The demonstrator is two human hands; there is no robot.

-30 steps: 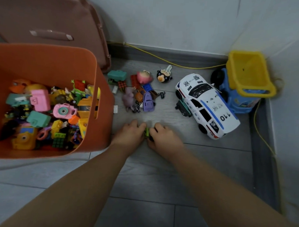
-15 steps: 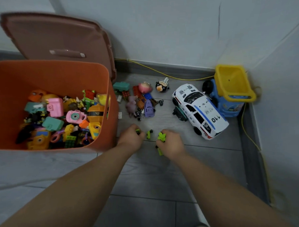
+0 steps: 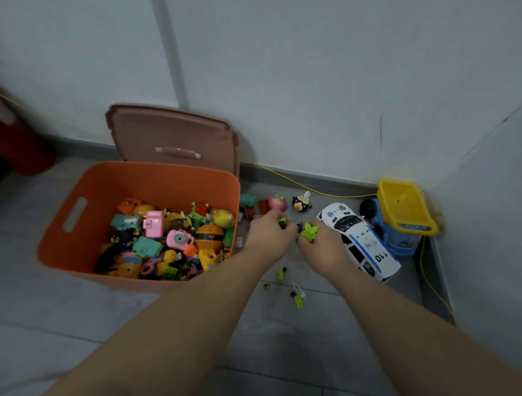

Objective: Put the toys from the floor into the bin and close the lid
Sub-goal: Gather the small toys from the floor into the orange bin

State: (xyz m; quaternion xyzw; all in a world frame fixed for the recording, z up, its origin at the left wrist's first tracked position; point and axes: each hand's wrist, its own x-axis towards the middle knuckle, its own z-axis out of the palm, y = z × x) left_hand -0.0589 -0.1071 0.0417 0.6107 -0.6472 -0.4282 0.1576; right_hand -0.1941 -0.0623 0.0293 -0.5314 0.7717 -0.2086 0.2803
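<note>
The orange bin [image 3: 110, 188] stands on the floor at the left, full of small colourful toys, with its brown lid [image 3: 172, 137] leaning upright behind it. My left hand [image 3: 268, 238] is raised just right of the bin, fingers closed on a small green piece [image 3: 282, 221]. My right hand [image 3: 321, 250] holds a green flower-shaped piece [image 3: 309, 231] beside it. Several tiny green bits [image 3: 298, 298] lie on the floor under my hands. A white police car [image 3: 361, 241] and a blue and yellow dump truck [image 3: 401, 216] sit to the right.
Small toys lie by the wall past my hands: a teal block [image 3: 247, 199], a pink figure [image 3: 276, 202], a black bird [image 3: 300, 203]. A yellow cord [image 3: 311, 188] runs along the skirting into the corner. Something red [image 3: 14, 139] stands at far left.
Both hands have risen off the floor holding green pieces; a few green bits stay where they were. My view has lifted and pulled back, showing more wall.
</note>
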